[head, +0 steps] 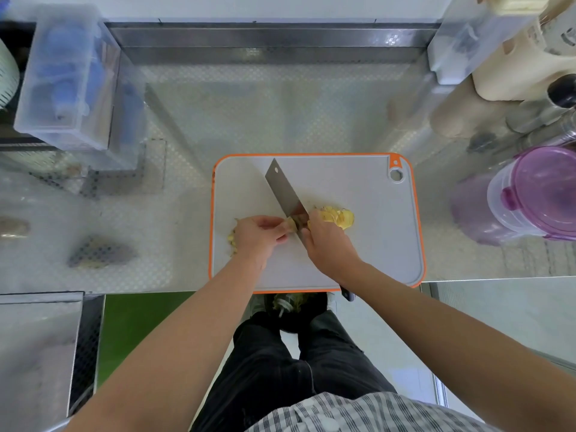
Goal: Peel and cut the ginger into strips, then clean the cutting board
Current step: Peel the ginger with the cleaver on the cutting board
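Left hand point(255, 236): pinches ginger point(289, 225)
Right hand point(327, 244): grips knife point(285, 191)
Done: slices point(338, 216) beyond right grip
Pending: strips, board point(374, 238)

A patterned steel worktop point(280, 113) carries a clear plastic box point(59, 85) with blue items inside at the far left, beside a white slotted basket point(6, 76). At the right stand a purple-lidded container point(542, 194), a cream jug point(511, 76) and another clear box point(467, 39). A dark bin point(296, 310) sits on the floor below the worktop's near edge.
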`<state>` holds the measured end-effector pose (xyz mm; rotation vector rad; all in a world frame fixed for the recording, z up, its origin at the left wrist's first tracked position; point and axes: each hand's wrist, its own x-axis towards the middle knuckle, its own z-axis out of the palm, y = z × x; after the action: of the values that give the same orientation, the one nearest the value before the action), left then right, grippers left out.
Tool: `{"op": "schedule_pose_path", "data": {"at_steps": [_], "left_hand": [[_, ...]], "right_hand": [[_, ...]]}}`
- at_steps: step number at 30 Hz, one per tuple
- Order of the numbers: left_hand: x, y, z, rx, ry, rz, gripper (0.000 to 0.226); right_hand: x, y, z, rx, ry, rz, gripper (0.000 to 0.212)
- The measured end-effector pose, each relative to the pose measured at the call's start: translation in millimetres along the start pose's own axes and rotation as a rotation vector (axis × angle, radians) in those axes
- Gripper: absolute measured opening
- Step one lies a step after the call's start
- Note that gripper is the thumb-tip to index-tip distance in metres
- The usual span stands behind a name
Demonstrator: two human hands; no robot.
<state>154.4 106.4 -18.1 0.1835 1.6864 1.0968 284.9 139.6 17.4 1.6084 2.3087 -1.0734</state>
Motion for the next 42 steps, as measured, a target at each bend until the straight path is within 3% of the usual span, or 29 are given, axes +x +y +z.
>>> {"op": "schedule_pose_path", "data": {"at_steps": [5, 11, 23, 28, 42], "left_hand": [[-1, 1, 2, -0.012, 0.017, -0.016, 0.016], [-1, 0, 1, -0.015, 0.019, -0.015, 0.011], [2, -1, 0, 0.001, 0.029, -0.02, 0.014], [1, -1, 0, -0.003, 0.035, -0.002, 0.013], [0, 0, 0, 0.011, 0.023, 0.0, 0.011]], "right_hand": [[-4, 1, -23, 0.008, 0.077, -0.062, 0.01], [-19, 3, -21, -0.06, 0.017, -0.053, 0.012], [-22, 3, -20, -0.072, 0.002, -0.047, 0.034], [-24, 3, -14, -0.097, -0.005, -0.066, 0.009], [-24, -1, -17, -0.081, -0.004, -0.021, 0.008]]}}
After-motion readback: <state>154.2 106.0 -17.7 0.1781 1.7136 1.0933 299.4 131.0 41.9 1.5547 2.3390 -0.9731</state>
